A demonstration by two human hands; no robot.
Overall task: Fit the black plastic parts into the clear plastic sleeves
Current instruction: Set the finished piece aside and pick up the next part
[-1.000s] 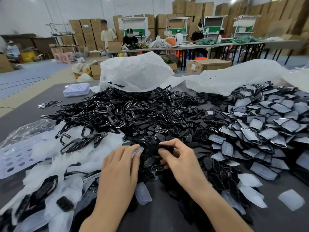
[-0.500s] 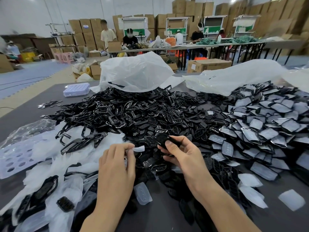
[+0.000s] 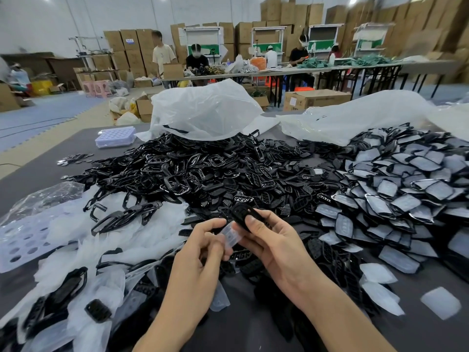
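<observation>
Left of your grip lie loose clear soft-plastic sleeves [image 3: 76,240]. Your left hand [image 3: 200,252] pinches one small clear plastic sleeve [image 3: 229,236]. Your right hand [image 3: 269,240] pinches an oval black plastic part [image 3: 241,214], meeting the sleeve but apparently not yet inside. Beyond your grip a heap of bare black parts [image 3: 203,174] waits; to its right, a big pile of sleeved parts [image 3: 406,186] looks done.

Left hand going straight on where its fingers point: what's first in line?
Probably the black part pinched by the right hand; the clear sleeve in the left hand is right beside it, depth unclear.
</observation>
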